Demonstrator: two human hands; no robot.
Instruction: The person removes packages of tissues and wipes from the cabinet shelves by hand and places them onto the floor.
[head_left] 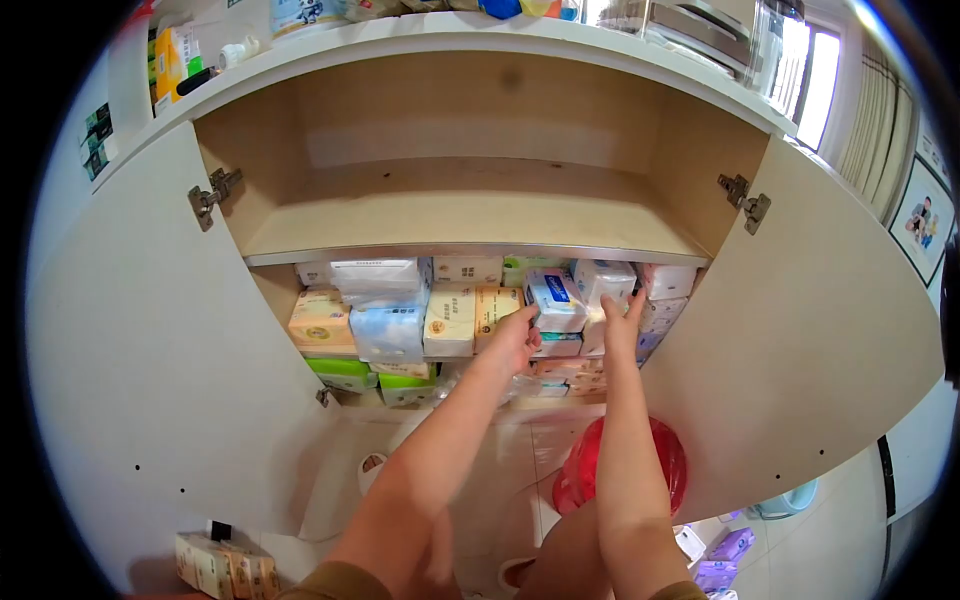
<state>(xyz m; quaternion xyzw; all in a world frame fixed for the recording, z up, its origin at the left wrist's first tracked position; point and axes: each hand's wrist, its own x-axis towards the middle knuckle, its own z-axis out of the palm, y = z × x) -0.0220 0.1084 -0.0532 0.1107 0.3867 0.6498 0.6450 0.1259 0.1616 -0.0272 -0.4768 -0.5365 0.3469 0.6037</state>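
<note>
My left hand (513,338) is at the front of the middle shelf, its fingers loosely bent and apart. Its fingertips are at the lower left edge of a white tissue pack with a blue label (556,298). My right hand (622,322) is raised with thumb and fingers spread, against the front of a white tissue pack (603,275). Left of my left hand stand an orange-yellow tissue pack (497,305) and a cream tissue pack (450,320). Beyond them are a light blue pack (388,333) and a peach pack (320,318). Pink-and-white packs (665,285) fill the right end.
Two cabinet doors (170,350) stand wide on both sides. Green packs (340,374) lie on the bottom level. A red bucket (580,470) is on the floor below. Purple packs (722,560) and cream packs (225,568) lie on the floor.
</note>
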